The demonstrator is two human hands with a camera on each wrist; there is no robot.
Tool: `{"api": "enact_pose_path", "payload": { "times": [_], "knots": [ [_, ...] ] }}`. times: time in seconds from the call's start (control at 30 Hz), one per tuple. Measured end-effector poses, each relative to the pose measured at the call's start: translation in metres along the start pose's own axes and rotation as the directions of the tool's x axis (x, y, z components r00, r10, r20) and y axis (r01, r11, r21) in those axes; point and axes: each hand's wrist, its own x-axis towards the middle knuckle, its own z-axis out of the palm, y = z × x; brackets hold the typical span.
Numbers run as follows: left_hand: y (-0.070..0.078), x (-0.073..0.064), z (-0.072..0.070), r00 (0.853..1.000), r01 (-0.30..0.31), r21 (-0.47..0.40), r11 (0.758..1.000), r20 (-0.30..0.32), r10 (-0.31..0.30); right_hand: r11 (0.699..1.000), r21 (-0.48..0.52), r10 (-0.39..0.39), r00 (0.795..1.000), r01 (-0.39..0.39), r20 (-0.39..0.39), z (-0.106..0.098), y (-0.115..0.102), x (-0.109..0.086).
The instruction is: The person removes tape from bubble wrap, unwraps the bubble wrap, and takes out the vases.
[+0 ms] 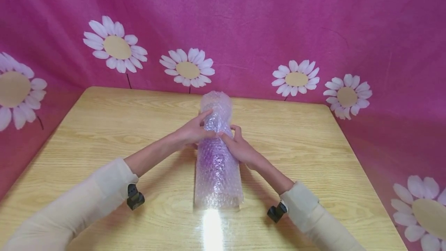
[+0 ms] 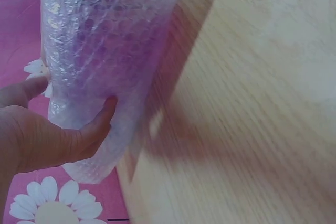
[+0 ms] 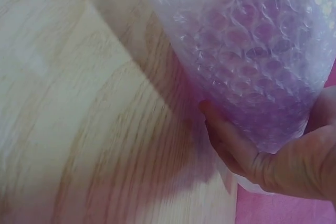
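A long bundle of clear bubble wrap [image 1: 218, 173] stretches from the far edge toward the near side of the table, with something purple showing blurred through its layers. Round its left side my left hand [image 1: 195, 130] grips it, thumb on top and fingers along the side. My right hand [image 1: 242, 148] holds the right side, its thumb close to the left thumb on the upper face. In the left wrist view the left fingers [image 2: 97, 129] press against the bubbled film. The right wrist view has the right fingers [image 3: 231, 140] curled under the wrap's side. What is inside cannot be made out.
The bundle lies on a light wood table [image 1: 296, 158]. Behind the table and at both sides hangs a pink cloth [image 1: 244, 18] printed with white daisies. A bright light reflection falls on the tabletop at the bundle's near end.
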Motion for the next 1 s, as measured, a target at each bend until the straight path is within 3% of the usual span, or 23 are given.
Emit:
{"api": "enact_pose_path", "payload": {
  "times": [0.27, 0.47, 0.67, 0.83, 0.93, 1.0],
  "knots": [
    [-0.012, 0.003, 0.002, 0.998, -0.043, 0.004, 0.999, -0.051, 0.044, 1.0, -0.008, -0.022, 0.999, 0.022, -0.036, 0.002, 0.002, 0.0],
    [-0.022, 0.006, 0.003, 0.984, -0.141, 0.142, 0.98, -0.088, 0.154, 0.998, -0.055, -0.027, 0.999, 0.025, -0.045, 0.002, 0.001, -0.001],
    [-0.029, 0.006, 0.004, 0.945, -0.241, 0.313, 0.919, -0.138, 0.295, 0.997, -0.077, -0.024, 0.999, 0.02, -0.047, 0.001, 0.001, -0.001],
    [-0.032, -0.003, 0.002, 0.916, -0.271, 0.416, 0.868, -0.167, 0.366, 0.996, -0.088, -0.029, 0.998, 0.025, -0.048, 0.003, 0.0, -0.002],
    [-0.034, -0.006, 0.0, 0.895, -0.296, 0.474, 0.829, -0.164, 0.414, 0.995, -0.1, -0.031, 0.998, 0.025, -0.054, 0.003, 0.0, -0.002],
    [-0.035, -0.007, 0.0, 0.87, -0.335, 0.519, 0.786, -0.149, 0.469, 0.993, -0.112, -0.034, 0.998, 0.028, -0.058, 0.003, 0.001, -0.002]
  ]
}}
